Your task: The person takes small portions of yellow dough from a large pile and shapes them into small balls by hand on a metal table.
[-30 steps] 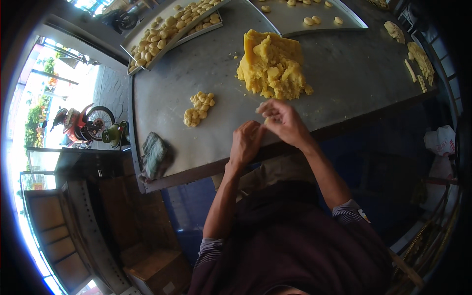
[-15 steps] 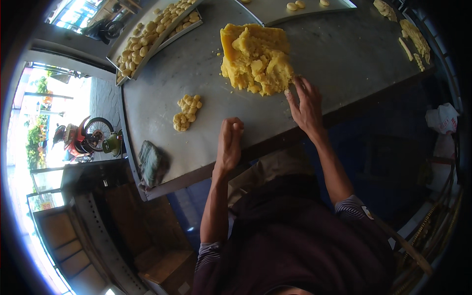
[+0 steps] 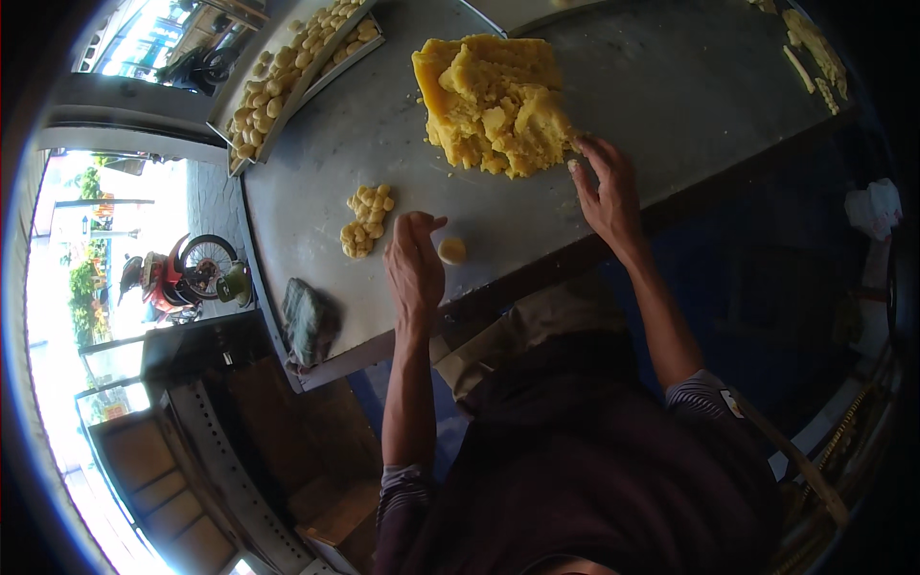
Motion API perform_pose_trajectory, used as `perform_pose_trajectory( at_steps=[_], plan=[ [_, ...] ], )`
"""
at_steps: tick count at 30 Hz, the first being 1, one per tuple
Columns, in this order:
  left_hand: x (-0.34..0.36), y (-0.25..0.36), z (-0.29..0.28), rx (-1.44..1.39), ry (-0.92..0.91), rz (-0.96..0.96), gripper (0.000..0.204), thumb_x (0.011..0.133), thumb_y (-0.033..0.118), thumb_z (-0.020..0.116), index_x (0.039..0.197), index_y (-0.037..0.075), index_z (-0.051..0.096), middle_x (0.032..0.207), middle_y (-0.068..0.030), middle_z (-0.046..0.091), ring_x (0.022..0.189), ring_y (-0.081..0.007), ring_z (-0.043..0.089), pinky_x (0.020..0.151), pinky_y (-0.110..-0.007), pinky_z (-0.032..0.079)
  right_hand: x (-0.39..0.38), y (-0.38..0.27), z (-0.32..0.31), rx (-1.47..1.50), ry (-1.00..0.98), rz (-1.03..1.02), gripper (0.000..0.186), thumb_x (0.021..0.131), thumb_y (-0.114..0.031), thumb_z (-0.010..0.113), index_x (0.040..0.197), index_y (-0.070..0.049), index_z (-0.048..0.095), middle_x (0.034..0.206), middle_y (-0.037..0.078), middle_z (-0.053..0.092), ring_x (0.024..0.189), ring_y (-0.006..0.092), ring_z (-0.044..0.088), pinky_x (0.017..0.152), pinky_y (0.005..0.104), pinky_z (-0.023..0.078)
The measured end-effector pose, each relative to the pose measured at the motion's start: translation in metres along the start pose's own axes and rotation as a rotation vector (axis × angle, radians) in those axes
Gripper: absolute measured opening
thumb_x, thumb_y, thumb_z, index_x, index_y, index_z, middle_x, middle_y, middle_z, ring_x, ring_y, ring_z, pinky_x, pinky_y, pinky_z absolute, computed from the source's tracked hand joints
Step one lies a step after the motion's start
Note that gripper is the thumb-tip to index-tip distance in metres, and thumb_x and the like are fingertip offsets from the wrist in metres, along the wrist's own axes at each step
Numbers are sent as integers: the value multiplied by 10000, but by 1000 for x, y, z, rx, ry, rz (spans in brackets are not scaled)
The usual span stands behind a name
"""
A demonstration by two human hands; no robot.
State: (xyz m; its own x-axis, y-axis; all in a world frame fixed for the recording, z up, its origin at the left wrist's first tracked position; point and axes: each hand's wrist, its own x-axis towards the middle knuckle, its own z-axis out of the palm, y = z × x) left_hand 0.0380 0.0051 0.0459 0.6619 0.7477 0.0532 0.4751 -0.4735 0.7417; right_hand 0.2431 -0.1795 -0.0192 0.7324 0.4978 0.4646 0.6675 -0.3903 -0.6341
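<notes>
A large, crumbly mass of yellow dough-like paste (image 3: 494,105) sits on the grey metal-looking tabletop (image 3: 537,225). My right hand (image 3: 609,196) is at its near right edge, thumb and fingers apart, with a pale bit on the thumb tip. My left hand (image 3: 414,264) hovers over the table's near part, its fingers bent and partly hidden, the thumb side sticking out to the right. Just right of it lies a single round pale dough ball (image 3: 452,251), not touched. Left of that hand is a cluster of small dough lumps (image 3: 366,220).
Trays of round dough pieces (image 3: 264,101) stand at the far left, and another tray (image 3: 537,14) at the back. A folded cloth (image 3: 309,316) lies at the near left corner. Pale dough strips (image 3: 815,57) lie far right. A motorcycle (image 3: 192,268) stands outside, left.
My left hand has moved left from a fist, leaving the round dough ball exposed on the table. My right hand has shifted slightly right, still beside the yellow mass. The view has tilted a little.
</notes>
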Motion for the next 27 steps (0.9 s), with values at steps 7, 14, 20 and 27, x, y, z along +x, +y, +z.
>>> perform_pose_trajectory(
  at_steps=[7, 14, 20, 27],
  plan=[
    [43, -25, 41, 494, 231, 241, 253, 1018, 247, 441, 1016, 72, 625, 995, -122, 613, 988, -311, 535, 901, -471, 347, 4, -3, -2, 41, 11, -50, 316, 928, -91, 626, 1233, -9, 617, 1238, 186, 610, 1126, 375, 575, 970, 451, 453],
    [-22, -18, 2, 399, -48, 340, 258, 978, 251, 567, 1117, 45, 635, 1098, -132, 634, 1047, -306, 571, 911, -484, 422, -1, 3, 0, 47, -19, -33, 338, 975, -127, 613, 1302, -43, 584, 1306, 158, 570, 1205, 342, 543, 1013, 445, 444],
    [-15, 9, -52, -33, 165, -47, 271, 939, 123, 660, 1197, 67, 604, 1291, -183, 584, 1070, -273, 643, 757, -377, 539, -3, 5, 4, 55, -44, -1, 349, 965, -121, 609, 1304, -44, 582, 1293, 172, 565, 1206, 355, 531, 1011, 457, 437],
    [-32, 109, -95, -854, 184, 595, 497, 1028, 437, 503, 1168, -26, 615, 1150, -155, 564, 969, -220, 562, 860, -348, 460, 1, 9, 0, 18, -88, 46, 368, 981, -146, 593, 1337, -54, 576, 1324, 175, 557, 1243, 346, 519, 1039, 446, 434]
  ],
)
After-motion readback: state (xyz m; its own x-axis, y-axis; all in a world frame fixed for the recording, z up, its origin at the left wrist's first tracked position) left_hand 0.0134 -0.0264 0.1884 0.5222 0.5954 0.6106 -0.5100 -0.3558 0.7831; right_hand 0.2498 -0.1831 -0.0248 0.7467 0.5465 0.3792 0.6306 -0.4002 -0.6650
